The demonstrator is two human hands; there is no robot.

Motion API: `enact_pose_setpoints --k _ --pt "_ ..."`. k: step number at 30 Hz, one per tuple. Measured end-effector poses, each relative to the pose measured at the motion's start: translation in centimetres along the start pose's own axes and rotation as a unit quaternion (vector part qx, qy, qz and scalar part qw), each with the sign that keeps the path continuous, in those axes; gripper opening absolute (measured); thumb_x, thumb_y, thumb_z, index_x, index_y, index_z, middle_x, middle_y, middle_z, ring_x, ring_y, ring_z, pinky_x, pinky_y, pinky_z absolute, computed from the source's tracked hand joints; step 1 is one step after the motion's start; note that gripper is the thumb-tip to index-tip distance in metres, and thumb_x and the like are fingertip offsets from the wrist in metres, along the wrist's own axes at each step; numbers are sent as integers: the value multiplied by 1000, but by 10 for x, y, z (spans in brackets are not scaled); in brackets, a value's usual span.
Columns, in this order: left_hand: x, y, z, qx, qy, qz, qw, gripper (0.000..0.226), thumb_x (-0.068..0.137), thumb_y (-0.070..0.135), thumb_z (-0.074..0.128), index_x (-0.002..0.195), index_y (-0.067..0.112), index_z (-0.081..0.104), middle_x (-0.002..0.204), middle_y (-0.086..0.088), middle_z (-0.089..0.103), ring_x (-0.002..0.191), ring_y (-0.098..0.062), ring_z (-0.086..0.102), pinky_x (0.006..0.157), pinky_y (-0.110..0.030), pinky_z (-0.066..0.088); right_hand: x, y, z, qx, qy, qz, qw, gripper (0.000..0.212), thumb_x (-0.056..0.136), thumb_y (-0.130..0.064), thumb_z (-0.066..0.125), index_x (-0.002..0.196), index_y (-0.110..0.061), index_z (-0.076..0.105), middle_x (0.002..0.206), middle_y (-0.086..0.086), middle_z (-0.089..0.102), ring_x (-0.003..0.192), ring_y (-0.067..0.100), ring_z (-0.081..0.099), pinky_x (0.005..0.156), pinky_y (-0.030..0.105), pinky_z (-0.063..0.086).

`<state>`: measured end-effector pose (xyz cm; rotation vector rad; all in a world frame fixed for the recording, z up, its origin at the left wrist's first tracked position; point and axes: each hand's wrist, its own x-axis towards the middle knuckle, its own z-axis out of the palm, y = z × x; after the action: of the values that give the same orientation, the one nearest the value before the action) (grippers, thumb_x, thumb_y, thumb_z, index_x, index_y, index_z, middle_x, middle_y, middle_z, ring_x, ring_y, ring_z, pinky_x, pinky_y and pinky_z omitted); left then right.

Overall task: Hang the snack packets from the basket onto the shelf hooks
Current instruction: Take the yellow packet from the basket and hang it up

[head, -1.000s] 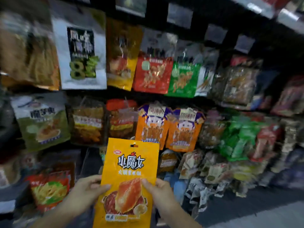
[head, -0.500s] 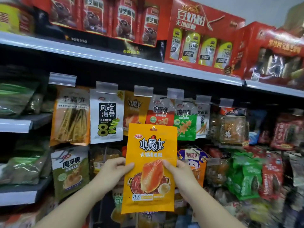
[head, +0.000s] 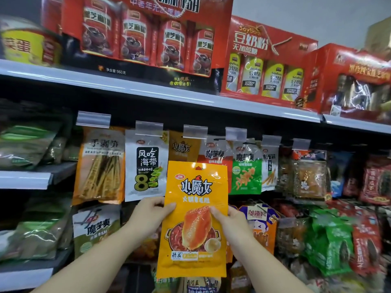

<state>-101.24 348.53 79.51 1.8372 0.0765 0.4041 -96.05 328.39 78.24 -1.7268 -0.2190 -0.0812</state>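
- While the upper shelf point(head: 148, 89) carries red gift boxes point(head: 146, 32), the hook row beneath it holds hanging packets, each hook fronted by a clear price tag holder point(head: 195, 131).
- Orange snack packet point(head: 195, 218) is held upright before that row, long axis vertical, its hang hole point(head: 198, 167) at the top edge, just below and in front of the matching orange packets point(head: 183, 148) on their hook.
- Hole lies above both grips; judged next move is up and forward onto that hook.
- Left hand point(head: 151, 214) pinches the packet's left edge, thumb on the front.
- Right hand point(head: 229, 218) pinches the right edge at similar height, forearms raised and converging.
- Basket not visible.
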Motion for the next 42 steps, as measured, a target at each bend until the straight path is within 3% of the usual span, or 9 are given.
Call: enact_pose_setpoints --k 6,14,18,25,29,32,37,40,42 --pt "54 8 2 -16 24 14 999 16 91 25 63 87 12 72 84 -6 77 81 -25 73 78 -42 59 59 -10 6 22 -5 -22 1000 19 91 -29 63 88 -13 72 90 4 74 91 23 67 76 34 50" --pt "117 21 12 -35 111 30 993 17 90 29 64 84 15 71 82 -3 76 79 -23 73 74 -39 60 138 -31 7 38 -36 -112 992 14 90 -27 65 85 -17 73 82 -9 72 81 14 65 72 27 50" --pt "131 13 14 -37 127 14 991 17 91 30 63 89 15 71 86 -4 76 82 -25 73 78 -45 59 157 -30 9 38 -70 -99 992 20 91 -26 63 75 -15 68 75 -6 66 74 15 58 61 23 43" --pt "138 -2 12 -25 107 6 994 16 93 24 61 93 11 70 92 -8 75 85 -28 72 72 -37 60 166 -7 22 37 -80 -64 994 17 89 -26 65 90 -11 73 91 6 74 93 29 68 78 37 54" --pt "150 14 -3 -21 103 87 991 12 91 27 62 91 19 72 89 -2 77 81 -24 73 70 -38 60 173 -27 31 68 -37 -93 993 56 73 -56 70 103 -9 68 110 16 69 101 38 64 92 55 50" --pt "154 25 -7 -16 114 107 988 12 93 24 60 88 18 69 78 0 74 61 -8 70 52 -20 54 175 -41 33 79 -44 -84 992 23 84 -39 68 90 -18 73 95 2 76 95 27 69 91 50 52" --pt "161 15 -10 43 96 43 994 33 93 33 59 91 1 66 87 -19 71 75 -35 68 72 -50 59 176 -29 42 69 -33 -45 996 39 89 -38 63 97 -1 66 110 28 63 101 45 61 94 55 48" --pt "166 8 -9 33 80 36 996 34 93 32 59 86 -1 64 79 -18 67 68 -25 63 70 -49 57 178 -23 42 61 -26 -47 997 37 87 -41 64 89 -4 69 108 29 63 85 37 66 87 46 52" --pt "169 9 -9 19 77 45 996 29 94 31 57 82 6 66 73 -6 66 60 -14 63 57 -37 58 182 -24 41 71 -27 -49 996 32 88 -40 64 87 -9 70 107 26 65 93 39 66 92 51 49"
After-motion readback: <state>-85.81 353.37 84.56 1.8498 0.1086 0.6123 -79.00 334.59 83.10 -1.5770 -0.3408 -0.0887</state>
